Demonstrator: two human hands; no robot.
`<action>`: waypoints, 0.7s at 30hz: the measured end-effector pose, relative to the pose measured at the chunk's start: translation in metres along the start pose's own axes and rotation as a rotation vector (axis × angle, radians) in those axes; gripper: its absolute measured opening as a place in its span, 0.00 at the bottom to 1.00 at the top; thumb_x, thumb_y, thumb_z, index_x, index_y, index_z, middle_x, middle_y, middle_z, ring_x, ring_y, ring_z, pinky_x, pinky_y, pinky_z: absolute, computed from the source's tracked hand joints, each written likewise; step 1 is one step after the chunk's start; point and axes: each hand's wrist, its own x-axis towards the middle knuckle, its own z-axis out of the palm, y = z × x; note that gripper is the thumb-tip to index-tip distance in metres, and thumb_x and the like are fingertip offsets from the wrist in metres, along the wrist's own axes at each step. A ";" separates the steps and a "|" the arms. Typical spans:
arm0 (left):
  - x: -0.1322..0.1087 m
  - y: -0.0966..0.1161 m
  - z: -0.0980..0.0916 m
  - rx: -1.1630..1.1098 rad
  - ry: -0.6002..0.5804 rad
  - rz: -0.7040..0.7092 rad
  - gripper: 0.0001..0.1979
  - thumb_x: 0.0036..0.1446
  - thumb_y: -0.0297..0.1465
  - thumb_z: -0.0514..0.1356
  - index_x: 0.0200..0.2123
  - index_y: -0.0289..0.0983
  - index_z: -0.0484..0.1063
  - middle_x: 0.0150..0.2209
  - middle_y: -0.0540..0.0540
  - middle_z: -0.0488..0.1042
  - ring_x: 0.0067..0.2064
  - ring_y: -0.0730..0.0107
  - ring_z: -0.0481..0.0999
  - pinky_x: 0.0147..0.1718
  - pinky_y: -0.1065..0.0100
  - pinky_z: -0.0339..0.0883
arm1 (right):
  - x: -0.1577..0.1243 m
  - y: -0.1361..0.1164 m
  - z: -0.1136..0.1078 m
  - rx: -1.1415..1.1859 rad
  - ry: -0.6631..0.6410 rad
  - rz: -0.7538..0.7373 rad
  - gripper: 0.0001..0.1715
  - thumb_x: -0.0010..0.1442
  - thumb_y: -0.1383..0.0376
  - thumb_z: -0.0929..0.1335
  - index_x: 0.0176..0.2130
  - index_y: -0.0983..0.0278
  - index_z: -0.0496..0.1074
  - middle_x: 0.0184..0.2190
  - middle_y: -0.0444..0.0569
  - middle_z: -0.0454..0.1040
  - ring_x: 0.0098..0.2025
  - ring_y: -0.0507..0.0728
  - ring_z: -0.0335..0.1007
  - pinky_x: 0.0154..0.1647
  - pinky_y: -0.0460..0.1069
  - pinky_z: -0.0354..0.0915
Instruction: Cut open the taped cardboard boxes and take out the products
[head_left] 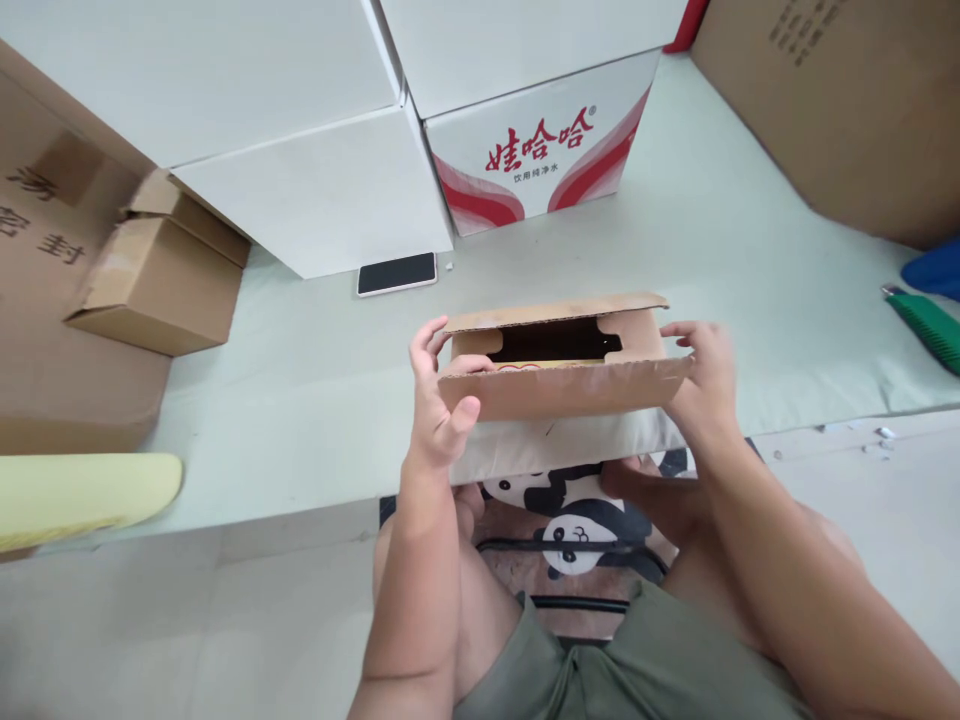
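Over the near edge of the bench (315,400) is a carton (562,393), its top flaps parted. Both forearms reach forward, one to each end. The left hand (436,410), partly curled, holds the near flap, thumb outside. The right hand (705,385), half open, touches the right end; blur makes its grip hard to judge. Beyond lies a phone (397,274).

Head view looks forward, down; box (566,390) near.
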 end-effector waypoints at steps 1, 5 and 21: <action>-0.001 0.000 -0.001 0.019 -0.011 0.022 0.34 0.62 0.63 0.50 0.38 0.40 0.78 0.68 0.39 0.58 0.67 0.41 0.66 0.66 0.41 0.64 | -0.001 -0.006 -0.003 0.084 0.071 -0.026 0.11 0.53 0.65 0.65 0.38 0.61 0.73 0.38 0.51 0.71 0.41 0.61 0.69 0.40 0.57 0.67; -0.004 -0.004 -0.003 0.017 -0.010 0.066 0.36 0.62 0.65 0.46 0.35 0.41 0.78 0.69 0.41 0.55 0.69 0.40 0.64 0.65 0.42 0.65 | -0.012 -0.033 -0.013 0.397 0.144 -0.271 0.11 0.61 0.60 0.64 0.32 0.59 0.74 0.33 0.49 0.69 0.35 0.58 0.69 0.39 0.57 0.69; 0.001 0.003 0.007 -0.368 0.151 -0.079 0.31 0.55 0.65 0.57 0.32 0.41 0.73 0.66 0.45 0.59 0.67 0.36 0.68 0.62 0.42 0.70 | -0.024 -0.041 -0.010 0.298 -0.019 -0.477 0.39 0.69 0.40 0.50 0.38 0.58 0.77 0.51 0.56 0.59 0.53 0.69 0.68 0.55 0.72 0.68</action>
